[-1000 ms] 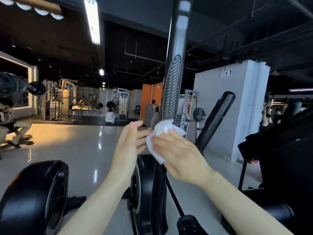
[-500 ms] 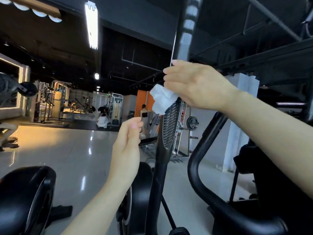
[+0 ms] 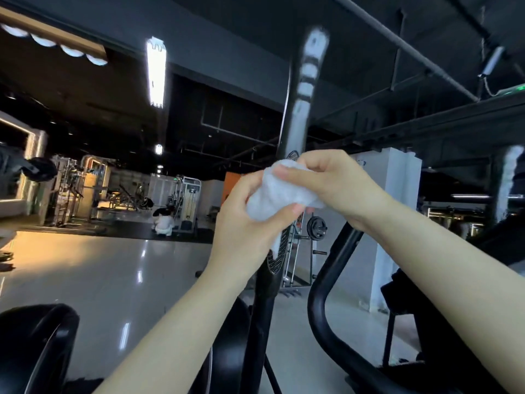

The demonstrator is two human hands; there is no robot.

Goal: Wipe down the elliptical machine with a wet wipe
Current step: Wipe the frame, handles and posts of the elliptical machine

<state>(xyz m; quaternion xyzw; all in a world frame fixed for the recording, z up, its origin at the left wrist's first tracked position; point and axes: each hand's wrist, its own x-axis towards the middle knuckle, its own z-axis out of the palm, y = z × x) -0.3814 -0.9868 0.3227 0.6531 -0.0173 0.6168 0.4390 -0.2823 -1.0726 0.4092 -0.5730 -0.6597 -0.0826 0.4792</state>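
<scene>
Both hands hold a bunched white wipe (image 3: 279,196) in front of the elliptical's upright bar (image 3: 297,118).

The left hand (image 3: 244,223) reaches up from 7 o'clock, its fingers curled round the wipe's lower left, with the thumb pressed on its lower edge. The right hand (image 3: 331,183) comes in from 4 o'clock, its fingers bent over the wipe's upper right and a fingertip pinching the top. The wipe sits just right of centre, and a strip of it hangs toward 6 o'clock over the bar's ribbed grip (image 3: 279,251); whether it touches the grip I cannot tell. A curved black handle (image 3: 326,282) rises at 5 o'clock. A black wheel cover (image 3: 34,345) lies at 8 o'clock. A crouching person (image 3: 164,220) is far off at 9 o'clock on the glossy floor (image 3: 99,274).
</scene>
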